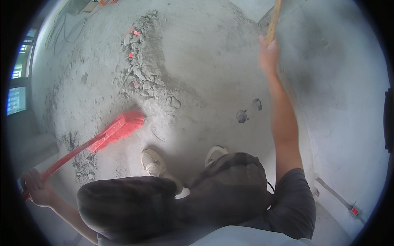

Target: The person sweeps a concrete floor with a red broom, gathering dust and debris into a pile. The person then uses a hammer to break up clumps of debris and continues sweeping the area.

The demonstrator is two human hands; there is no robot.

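My left hand (38,189) grips the red handle of a red broom (118,127) at the lower left. The broom's bristle head rests on the dusty concrete floor (200,77), beside a strip of rubble (144,77). At the upper right my right hand (269,55), a little blurred, is closed around a wooden handle (275,20). That handle runs up and out of the picture, so whatever its far end carries is hidden.
Broken mortar with red bits forms a ridge ahead of my shoes (153,163). More debris (86,169) lies left of them. Two dark lumps (242,116) sit on the floor toward the wall (335,107) at right. Cables (66,33) lie at the upper left.
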